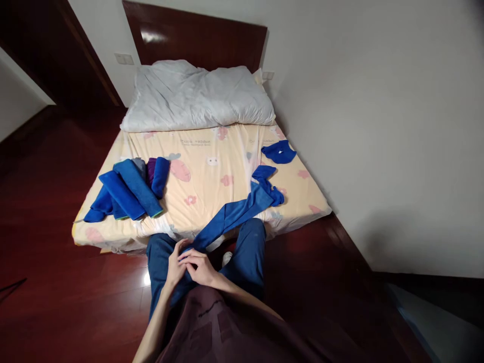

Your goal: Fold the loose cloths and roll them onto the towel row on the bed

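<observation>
The left hand [176, 265] and right hand [201, 268] have a curled, closed grip on the near end of the blue cloth [235, 212], which trails across the bed [206, 176], so its bunched far end could twist or drag crooked if pulled unevenly.

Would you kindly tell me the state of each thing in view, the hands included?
Long blue cloth: unrolled lengthwise, near end hidden.
Left hand: fingers bent at that near end, grip unclear.
Right hand: fingers bent, close against the left hand, grip unclear.
Cloth rolls: rolled up, heaped together.
Darker blue cloth: crumpled.
Far blue cloth: lying unrolled.
White quilt: puffy, wrinkled.
Bed sheet: spread out, wrinkled.
</observation>
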The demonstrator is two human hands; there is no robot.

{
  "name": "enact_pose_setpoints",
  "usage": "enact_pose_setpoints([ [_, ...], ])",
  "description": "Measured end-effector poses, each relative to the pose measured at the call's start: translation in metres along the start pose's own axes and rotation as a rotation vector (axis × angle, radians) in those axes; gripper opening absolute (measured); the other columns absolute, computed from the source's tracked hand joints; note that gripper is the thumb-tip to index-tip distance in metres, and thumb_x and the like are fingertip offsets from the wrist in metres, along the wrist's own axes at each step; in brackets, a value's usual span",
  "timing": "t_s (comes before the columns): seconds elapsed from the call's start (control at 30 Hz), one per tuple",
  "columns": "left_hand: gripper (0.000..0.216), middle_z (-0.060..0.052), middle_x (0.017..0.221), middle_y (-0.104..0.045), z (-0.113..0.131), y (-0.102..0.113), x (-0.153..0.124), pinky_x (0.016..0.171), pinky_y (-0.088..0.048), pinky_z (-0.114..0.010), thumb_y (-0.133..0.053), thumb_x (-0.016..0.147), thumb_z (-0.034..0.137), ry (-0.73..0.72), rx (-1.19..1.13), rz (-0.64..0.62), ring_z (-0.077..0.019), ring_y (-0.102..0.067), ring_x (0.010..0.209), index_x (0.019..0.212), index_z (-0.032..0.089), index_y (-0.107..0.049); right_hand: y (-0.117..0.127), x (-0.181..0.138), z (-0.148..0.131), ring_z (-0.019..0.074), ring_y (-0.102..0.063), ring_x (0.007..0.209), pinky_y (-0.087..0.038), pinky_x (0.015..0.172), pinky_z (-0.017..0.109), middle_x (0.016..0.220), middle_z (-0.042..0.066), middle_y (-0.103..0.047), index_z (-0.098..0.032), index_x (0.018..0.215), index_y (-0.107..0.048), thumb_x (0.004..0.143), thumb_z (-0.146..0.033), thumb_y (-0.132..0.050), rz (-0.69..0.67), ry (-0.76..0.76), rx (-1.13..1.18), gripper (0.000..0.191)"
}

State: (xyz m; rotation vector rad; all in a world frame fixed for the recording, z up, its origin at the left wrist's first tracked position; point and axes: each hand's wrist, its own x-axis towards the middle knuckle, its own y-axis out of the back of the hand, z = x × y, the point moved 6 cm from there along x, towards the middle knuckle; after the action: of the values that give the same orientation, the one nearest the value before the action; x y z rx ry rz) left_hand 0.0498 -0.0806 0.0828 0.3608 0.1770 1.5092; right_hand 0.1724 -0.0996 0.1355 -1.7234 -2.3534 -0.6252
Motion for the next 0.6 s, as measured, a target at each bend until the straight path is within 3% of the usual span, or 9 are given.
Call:
enact_pose_setpoints([
  [0.07,0.035,-0.007,0.110,-0.077,0.010,0.003,0.009,0.095,-0.060,-0.040,-0.055,0.080,0.027,0.018,0.023,-0.071,-0.0252,-0.073,0.104,0.112,0.021,-0.067,0.001,-0.002,-0.006,0.0184,-0.071,0.110,-0.056,0.103,0.035,0.114,0.004,-0.076,-0.025,0.108,-0.077,0.096,-0.012,-0.053,0.031,-0.008,0.030,0.030],
  [0.17,0.025,-0.007,0.097,-0.078,0.022,0.023,0.011,0.086,-0.061,-0.037,-0.060,0.084,0.034,0.089,0.020,0.101,-0.0251,-0.074,0.093,0.099,0.019,-0.072,0.040,-0.006,0.004,0.0196,-0.070,0.112,-0.056,0.101,0.036,0.119,0.006,-0.075,-0.025,0.111,-0.076,0.098,-0.022,-0.055,0.156,-0.080,0.034,0.024],
  [0.27,0.030,-0.008,0.089,-0.077,0.031,0.060,0.004,0.085,-0.061,-0.037,-0.069,0.086,0.045,0.160,-0.061,0.424,-0.0231,-0.074,0.087,0.097,0.017,-0.071,0.127,-0.016,0.039,0.0220,-0.068,0.113,-0.056,0.100,0.038,0.118,0.010,-0.073,-0.024,0.110,-0.075,0.097,-0.029,-0.057,0.391,-0.181,-0.109,0.023],
  [0.4,0.034,-0.002,0.086,-0.074,0.043,0.111,-0.006,0.093,-0.060,-0.044,-0.081,0.078,0.050,0.189,-0.281,0.767,-0.0197,-0.071,0.082,0.092,0.022,-0.068,0.276,-0.029,0.103,0.0268,-0.063,0.116,-0.052,0.101,0.044,0.132,0.016,-0.064,-0.018,0.126,-0.067,0.089,-0.029,-0.062,0.688,-0.443,-0.439,0.039],
  [0.5,0.034,0.001,0.082,-0.074,0.058,0.127,-0.006,0.091,-0.061,-0.047,-0.087,0.069,0.047,0.227,-0.344,0.813,-0.0205,-0.071,0.077,0.087,0.025,-0.069,0.366,-0.029,0.144,0.0339,-0.049,0.135,-0.042,0.112,0.050,0.151,0.023,-0.046,-0.014,0.141,-0.055,0.078,-0.027,-0.072,0.790,-0.683,-0.684,0.066],
  [0.6,0.027,0.001,0.082,-0.075,0.073,0.121,-0.003,0.082,-0.065,-0.043,-0.085,0.067,0.045,0.290,-0.272,0.770,-0.0231,-0.073,0.076,0.085,0.028,-0.073,0.413,-0.016,0.179,0.0396,-0.044,0.139,-0.038,0.112,0.055,0.160,0.025,-0.033,-0.016,0.152,-0.045,0.074,-0.030,-0.079,0.763,-0.864,-0.782,0.086],
])
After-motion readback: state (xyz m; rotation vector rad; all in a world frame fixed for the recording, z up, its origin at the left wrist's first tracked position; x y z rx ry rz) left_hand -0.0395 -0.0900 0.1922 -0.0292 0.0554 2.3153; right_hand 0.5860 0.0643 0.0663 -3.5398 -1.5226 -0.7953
